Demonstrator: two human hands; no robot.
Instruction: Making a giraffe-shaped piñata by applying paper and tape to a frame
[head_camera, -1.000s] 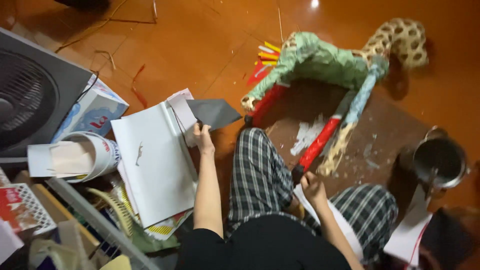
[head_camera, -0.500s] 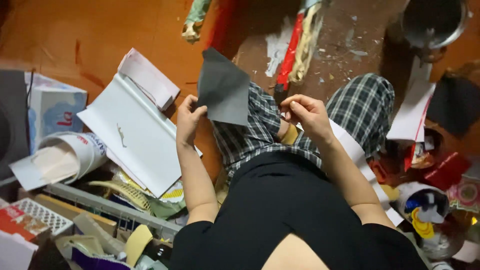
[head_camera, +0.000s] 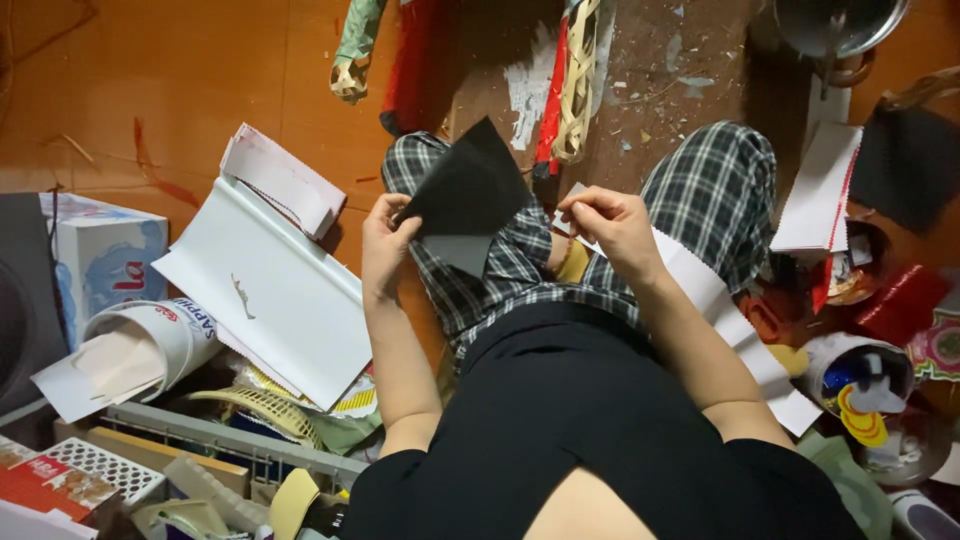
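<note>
The fingers of the left hand (head_camera: 385, 238) are pinched together on the lower left corner of a black sheet of paper (head_camera: 468, 185), thumb on top, holding it tilted up over the lap so that its pointed top corner stands toward the floor ahead. Just under the sheet a grey, lighter piece (head_camera: 458, 250) shows, touching it, though whether it is the sheet's folded underside or a separate scrap cannot be told. The right hand (head_camera: 612, 225) sits just beside the sheet's right edge, its fingers curled together on the end of a long white strip of paper (head_camera: 735, 335), which runs back along the right forearm and over the thigh. Both hands hover above the crossed legs in checked trousers (head_camera: 715, 195). To the left of the left arm lies a large white folder (head_camera: 270, 295) on the orange floor (head_camera: 180, 90), with a white paper cup (head_camera: 160, 335) on its side and a tissue box (head_camera: 100, 250) beyond it. Ahead of the knees lie a red stick (head_camera: 552, 95) and a woven strip (head_camera: 580, 70) on a brown, paint-flecked board (head_camera: 680, 80).
</note>
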